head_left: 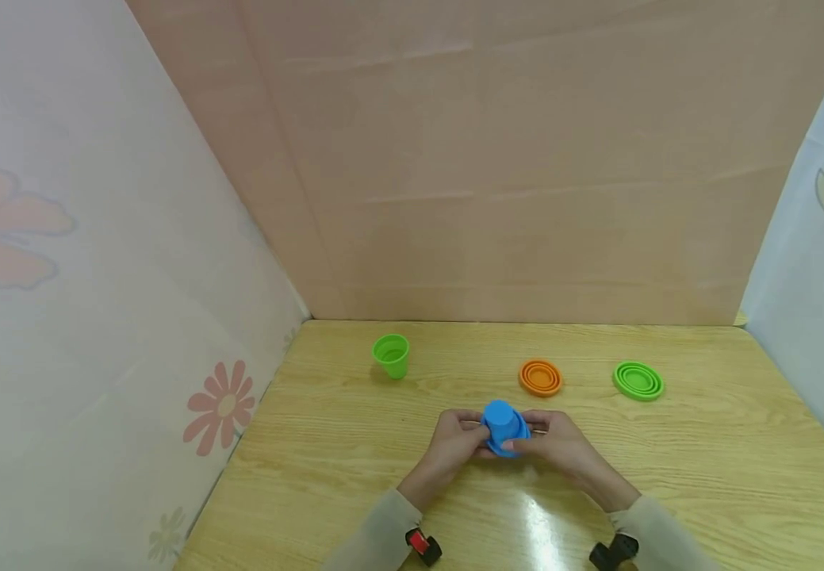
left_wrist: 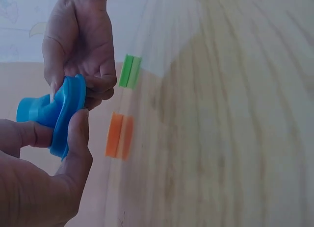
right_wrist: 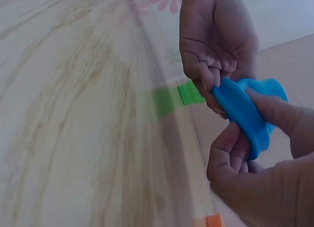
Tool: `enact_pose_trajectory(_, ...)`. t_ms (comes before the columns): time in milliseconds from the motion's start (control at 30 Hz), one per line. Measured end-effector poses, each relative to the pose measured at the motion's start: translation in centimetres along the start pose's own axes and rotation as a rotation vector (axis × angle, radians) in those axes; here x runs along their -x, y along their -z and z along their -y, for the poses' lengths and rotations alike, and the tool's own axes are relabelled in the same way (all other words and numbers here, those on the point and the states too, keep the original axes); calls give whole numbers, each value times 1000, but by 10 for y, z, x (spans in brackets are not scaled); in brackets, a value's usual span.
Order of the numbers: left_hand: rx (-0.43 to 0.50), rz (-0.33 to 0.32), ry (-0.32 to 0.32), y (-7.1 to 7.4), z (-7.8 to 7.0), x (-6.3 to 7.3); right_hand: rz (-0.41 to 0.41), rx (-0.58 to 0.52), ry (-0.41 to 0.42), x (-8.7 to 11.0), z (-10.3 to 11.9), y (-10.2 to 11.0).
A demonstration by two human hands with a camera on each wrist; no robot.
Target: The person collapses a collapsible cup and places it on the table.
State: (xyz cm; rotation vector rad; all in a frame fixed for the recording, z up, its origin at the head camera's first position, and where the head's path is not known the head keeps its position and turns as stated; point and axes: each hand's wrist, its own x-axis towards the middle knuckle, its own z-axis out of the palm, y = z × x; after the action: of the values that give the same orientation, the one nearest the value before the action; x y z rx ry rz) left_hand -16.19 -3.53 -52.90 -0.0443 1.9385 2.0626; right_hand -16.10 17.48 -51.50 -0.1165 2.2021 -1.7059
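Observation:
Both hands hold a blue collapsible cup above the near middle of the table, its small base pointing up and away and its wide rim toward the person. My left hand pinches the left side, thumb on the outer wall and fingers at the rim. On the other side my right hand grips the rim, its thumb pressing the wall. The cup's wall is folded unevenly, bulging out at the base and creased near the rim, as the left wrist view shows of the blue cup.
A green cup stands extended at the back left of the wooden table. Behind the hands lie a flattened orange cup and, farther right, a flattened green one. Cloth walls enclose the table's back and sides.

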Motion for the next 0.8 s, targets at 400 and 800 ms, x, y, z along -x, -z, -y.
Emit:
enact_pose_trajectory(400,95,188,59,9,-1,0,170,-106,53,-3,-10,14)
enact_pose_trajectory(800,192,302,112,25,2,-3,394,-397,28,-7,-21,29)
